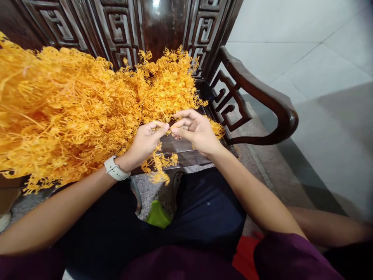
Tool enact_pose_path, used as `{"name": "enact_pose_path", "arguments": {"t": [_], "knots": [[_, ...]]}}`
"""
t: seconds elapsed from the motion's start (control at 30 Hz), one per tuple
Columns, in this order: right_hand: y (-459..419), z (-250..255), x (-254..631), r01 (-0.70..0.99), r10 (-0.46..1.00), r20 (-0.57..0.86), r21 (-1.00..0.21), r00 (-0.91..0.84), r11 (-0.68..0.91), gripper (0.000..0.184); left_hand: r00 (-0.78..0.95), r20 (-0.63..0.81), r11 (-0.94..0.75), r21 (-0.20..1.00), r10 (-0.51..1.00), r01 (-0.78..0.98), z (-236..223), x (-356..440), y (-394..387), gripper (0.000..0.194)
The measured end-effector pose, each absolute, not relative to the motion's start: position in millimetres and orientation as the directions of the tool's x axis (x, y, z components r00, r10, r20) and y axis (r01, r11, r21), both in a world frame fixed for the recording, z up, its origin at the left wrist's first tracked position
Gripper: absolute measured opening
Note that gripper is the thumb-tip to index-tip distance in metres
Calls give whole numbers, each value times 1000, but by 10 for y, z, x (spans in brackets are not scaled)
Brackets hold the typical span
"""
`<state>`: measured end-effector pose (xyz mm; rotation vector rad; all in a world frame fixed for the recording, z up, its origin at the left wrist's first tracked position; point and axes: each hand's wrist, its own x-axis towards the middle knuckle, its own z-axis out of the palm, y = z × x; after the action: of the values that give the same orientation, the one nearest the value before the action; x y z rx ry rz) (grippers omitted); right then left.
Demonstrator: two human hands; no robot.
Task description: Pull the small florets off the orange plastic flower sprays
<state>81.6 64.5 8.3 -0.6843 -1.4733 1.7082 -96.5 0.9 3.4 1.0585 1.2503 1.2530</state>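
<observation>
My left hand (145, 142), with a pale watch strap (116, 168) at the wrist, pinches a thin yellow artificial flower sprig (159, 161) between thumb and forefinger. The sprig's frilly blooms hang below that hand, past the bench's front edge. Close beside it, the thumb and fingertips of my right hand (199, 134) come together on a small yellow part of the sprig; its other fingers are loosely curled. Behind both hands spreads a big heap of yellow-orange artificial flowers (87, 105). The exact grip points are partly hidden by the fingers.
The heap lies on a dark carved wooden bench (177, 146) with a curved armrest (259, 89) at the right. A green object (158, 214) shows between my knees. Another person's arm (329, 225) reaches in at the lower right, near a red item (246, 256).
</observation>
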Motion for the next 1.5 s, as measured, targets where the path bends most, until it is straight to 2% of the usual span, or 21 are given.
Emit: {"name": "enact_pose_path", "arguments": {"t": [0.2, 0.33, 0.47, 0.53, 0.63, 0.9, 0.97, 1.03, 1.1, 1.13, 1.17, 1.23, 1.27, 1.5], "knots": [[567, 144, 827, -261, 781, 35, -951, -624, -166, 46, 23, -15, 16, 998, 1000, -58, 113, -988, -128, 27], [496, 178, 824, -299, 753, 39, -930, -656, -212, 42, 114, 31, -18, 993, 993, -119, 208, -978, -210, 30], [475, 206, 819, -345, 680, 28, -876, -733, -336, 42, 200, -10, 60, 967, 980, -248, 297, -962, -259, 32], [476, 223, 808, -363, 658, 26, -850, -753, -382, 42, 202, -44, 109, 941, 978, -320, 328, -949, -262, 31], [478, 238, 782, -407, 665, 69, -836, -743, -368, 43, 192, -44, 118, 912, 981, -393, 349, -928, -247, 31], [497, 229, 767, -488, 700, 79, -771, -710, -409, 45, 179, -49, 126, 883, 983, -452, 428, -1012, -229, 27], [594, 239, 826, -436, 721, 73, -836, -689, -332, 46, 167, -60, 129, 890, 984, -438, 458, -1063, -217, 25], [786, 221, 948, -331, 775, 116, -935, -621, -125, 41, 150, -98, 152, 900, 984, -409, 468, -1108, -199, 23], [1062, 142, 1146, -133, 833, 203, -979, -514, 156, 29, 120, -143, 178, 912, 982, -369, 455, -1141, -178, 23], [1215, 76, 1269, 5, 859, 232, -965, -457, 264, 24, 101, -164, 190, 919, 981, -346, 441, -1153, -169, 24], [1367, -5, 1403, 160, 887, 221, -938, -405, 307, 21, 81, -182, 199, 925, 980, -324, 425, -1164, -159, 25], [1629, -199, 1671, 444, 944, 120, -859, -309, 255, 16, 37, -208, 210, 936, 977, -283, 389, -1182, -144, 27], [1729, -300, 1791, 501, 958, 87, -838, -272, 218, 14, 18, -220, 217, 940, 975, -264, 372, -1190, -138, 27], [1905, -691, 2148, 593, 991, -13, -802, -134, 70, 10, -43, -252, 239, 950, 967, -203, 316, -1207, -113, 29]]}}
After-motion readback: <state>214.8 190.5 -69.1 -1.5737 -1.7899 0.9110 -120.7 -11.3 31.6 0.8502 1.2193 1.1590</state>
